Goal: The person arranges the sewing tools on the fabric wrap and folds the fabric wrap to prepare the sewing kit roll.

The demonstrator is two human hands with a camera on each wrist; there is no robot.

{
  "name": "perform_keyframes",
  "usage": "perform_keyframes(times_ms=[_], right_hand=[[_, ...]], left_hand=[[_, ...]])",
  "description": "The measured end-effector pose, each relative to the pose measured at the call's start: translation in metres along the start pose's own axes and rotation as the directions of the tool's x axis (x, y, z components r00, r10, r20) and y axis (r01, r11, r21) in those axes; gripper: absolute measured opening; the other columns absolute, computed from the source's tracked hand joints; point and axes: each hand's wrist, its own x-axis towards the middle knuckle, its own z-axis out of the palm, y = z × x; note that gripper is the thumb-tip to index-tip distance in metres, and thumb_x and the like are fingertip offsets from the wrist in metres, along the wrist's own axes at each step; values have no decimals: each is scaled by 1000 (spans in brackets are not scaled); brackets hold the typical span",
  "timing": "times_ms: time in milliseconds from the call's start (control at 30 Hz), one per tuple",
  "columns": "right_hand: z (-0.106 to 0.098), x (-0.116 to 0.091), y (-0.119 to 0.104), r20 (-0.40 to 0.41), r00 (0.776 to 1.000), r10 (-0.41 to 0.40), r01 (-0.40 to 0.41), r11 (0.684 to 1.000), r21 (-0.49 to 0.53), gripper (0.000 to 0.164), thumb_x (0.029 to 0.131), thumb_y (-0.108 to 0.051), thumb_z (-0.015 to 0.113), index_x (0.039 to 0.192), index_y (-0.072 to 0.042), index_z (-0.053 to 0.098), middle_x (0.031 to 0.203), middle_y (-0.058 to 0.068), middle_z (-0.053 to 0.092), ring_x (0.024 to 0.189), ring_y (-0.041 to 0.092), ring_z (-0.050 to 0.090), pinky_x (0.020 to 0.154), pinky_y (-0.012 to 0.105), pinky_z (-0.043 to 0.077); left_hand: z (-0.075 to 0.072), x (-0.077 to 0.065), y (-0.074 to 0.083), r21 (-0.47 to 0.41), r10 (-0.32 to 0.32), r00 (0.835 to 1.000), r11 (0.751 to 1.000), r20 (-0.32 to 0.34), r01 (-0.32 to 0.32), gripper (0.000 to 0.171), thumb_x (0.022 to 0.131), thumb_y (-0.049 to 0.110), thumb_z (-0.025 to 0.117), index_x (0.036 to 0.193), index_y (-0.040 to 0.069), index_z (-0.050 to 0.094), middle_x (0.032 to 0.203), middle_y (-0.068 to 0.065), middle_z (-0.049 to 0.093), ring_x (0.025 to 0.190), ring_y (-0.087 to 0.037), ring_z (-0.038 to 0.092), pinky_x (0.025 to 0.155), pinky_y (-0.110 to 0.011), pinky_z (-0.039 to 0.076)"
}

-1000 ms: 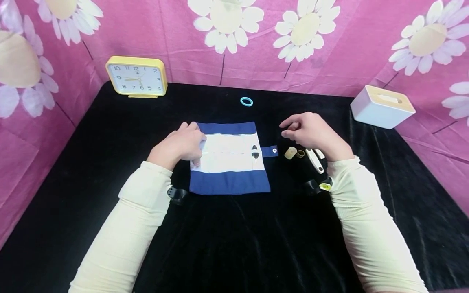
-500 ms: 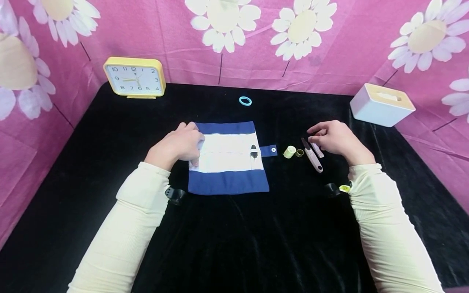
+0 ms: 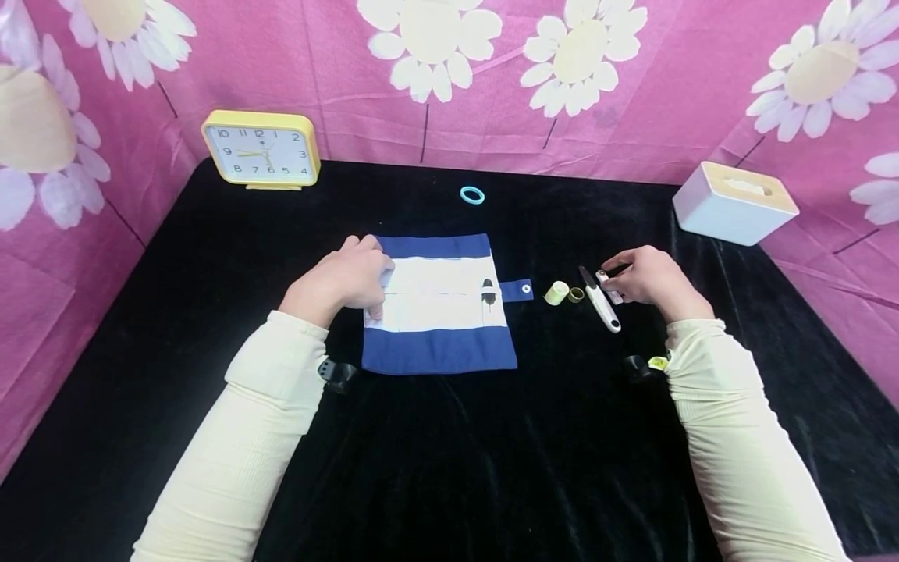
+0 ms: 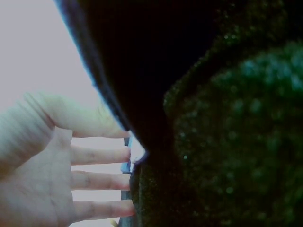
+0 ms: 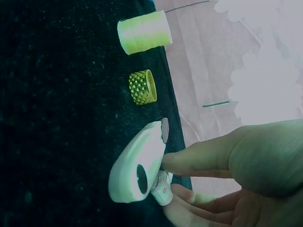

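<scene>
Left hand [image 3: 339,279], fingers spread, rests on left edge of pouch [image 3: 438,312]; right hand [image 3: 653,281] pinches white stick [image 5: 164,193] beside knife [image 3: 602,308], toward right edge of tabletop [image 3: 449,460].

We look onto a homelike, fabric-hung nook, though which room we cannot tell: pink daisy-printed cloth [image 3: 485,129] rises beyond the edges of the black surface [image 3: 435,468], with a yellow clock [image 3: 261,151] near its far left corner and a tissue box [image 3: 730,207] near its far right corner.
</scene>
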Motion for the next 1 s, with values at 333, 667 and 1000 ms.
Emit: perform_keyframes(times_ms=[333, 667, 1000], right_hand=[[-5, 1, -10, -87, 996, -22, 17, 998, -64, 39, 83, -23, 72, 115, -1, 72, 68, 2, 73, 77, 26, 68, 78, 46, 47], [-14, -2, -85, -136, 983, -122, 131, 989, 63, 36, 85, -19, 68, 117, -5, 72, 89, 13, 78, 57, -3, 61, 67, 24, 46], [8, 0, -167, -68, 979, -191, 197, 975, 103, 25, 88, -18, 69, 111, -9, 74, 86, 10, 74, 65, 9, 65, 63, 22, 51]], left_hand=[[1, 1, 1, 14, 11, 1000, 1000, 2, -11, 65, 75, 13, 82, 136, 6, 60, 138, -15, 46, 124, -34, 37, 99, -51, 44], [1, 0, 0, 8, -1, 1000, 1000, 6, 1, 65, 76, 13, 82, 137, 6, 59, 138, -14, 46, 124, -34, 37, 101, -51, 43], [-1, 0, 0, 14, -10, 1000, 1000, 4, 10, 66, 76, 14, 82, 138, 7, 59, 138, -14, 46, 124, -33, 37, 102, -51, 43]])
